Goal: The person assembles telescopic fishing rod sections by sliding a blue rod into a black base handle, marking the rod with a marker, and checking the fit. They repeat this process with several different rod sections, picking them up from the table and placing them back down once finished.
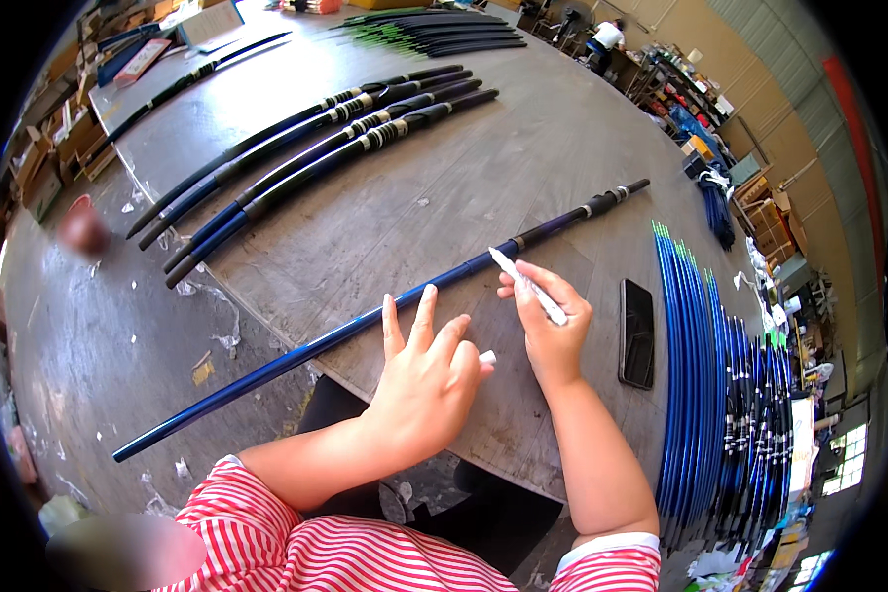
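Note:
A long blue fishing rod [276,367] lies diagonally across the table, its thicker blue end jutting past the near-left edge and its black handle-like end pointing far right. Two outstretched fingers of my left hand [419,380] rest on the rod near its middle. A small white pen cap [487,357] is tucked between the thumb and a bent finger of that hand. My right hand [555,326] grips a white marker pen [538,294], its tip angled up close to the rod. Whether the tip touches the rod I cannot tell.
Several dark rods [316,148] lie at the far left, and a green-and-black bundle [434,35] sits at the back. A black phone [636,333] is right of my right hand. Rows of blue rods [689,375] fill the right side. Another person [608,37] is far off.

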Tool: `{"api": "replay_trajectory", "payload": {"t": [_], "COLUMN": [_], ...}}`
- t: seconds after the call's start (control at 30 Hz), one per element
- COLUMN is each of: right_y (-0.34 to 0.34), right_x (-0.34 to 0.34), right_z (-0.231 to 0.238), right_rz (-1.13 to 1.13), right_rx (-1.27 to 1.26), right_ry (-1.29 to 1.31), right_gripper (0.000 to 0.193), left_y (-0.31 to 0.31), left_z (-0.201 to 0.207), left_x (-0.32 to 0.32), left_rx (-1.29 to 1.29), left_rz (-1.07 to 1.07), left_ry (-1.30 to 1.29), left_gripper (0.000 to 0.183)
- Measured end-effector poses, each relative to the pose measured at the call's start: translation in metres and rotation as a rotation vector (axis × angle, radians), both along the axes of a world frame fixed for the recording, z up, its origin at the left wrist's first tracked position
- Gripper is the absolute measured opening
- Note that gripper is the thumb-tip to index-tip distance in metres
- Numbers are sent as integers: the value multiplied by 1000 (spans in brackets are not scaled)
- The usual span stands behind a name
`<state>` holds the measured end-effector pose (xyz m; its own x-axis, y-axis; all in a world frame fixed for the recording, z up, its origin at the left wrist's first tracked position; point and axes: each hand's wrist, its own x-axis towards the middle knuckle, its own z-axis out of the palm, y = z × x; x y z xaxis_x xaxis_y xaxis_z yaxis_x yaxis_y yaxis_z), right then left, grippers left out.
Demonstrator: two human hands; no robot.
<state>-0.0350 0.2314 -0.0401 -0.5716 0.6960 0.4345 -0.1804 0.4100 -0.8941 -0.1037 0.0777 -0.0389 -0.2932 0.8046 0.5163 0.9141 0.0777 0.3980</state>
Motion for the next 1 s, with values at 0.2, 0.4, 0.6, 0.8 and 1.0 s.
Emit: {"api": "replay_trajectory", "payload": {"t": [0.2, 0.4, 0.6, 0.8, 1.0], "right_y": [2, 5, 8, 7, 7], "right_x": [6, 6, 5, 4, 4], "right_z": [2, 2, 0, 1, 0], "right_rz": [52, 77, 94, 77, 88], "right_rx": [-138, -167, -64, -103, -29], "right_ry": [-106, -178, -199, -195, -214], "right_gripper": [14, 14, 16, 14, 14], "left_y": [1, 1, 2, 3, 2], "left_z": [1, 1, 3, 2, 2], "left_x": [-2, -8, -8, -9, -8], "left_rx": [-9, -45, -50, -55, -60], "left_rz": [-29, -76, -78, -86, -86], "left_ry": [-102, -87, -99, -103, -106], "left_gripper": [19, 25, 26, 26, 26]}}
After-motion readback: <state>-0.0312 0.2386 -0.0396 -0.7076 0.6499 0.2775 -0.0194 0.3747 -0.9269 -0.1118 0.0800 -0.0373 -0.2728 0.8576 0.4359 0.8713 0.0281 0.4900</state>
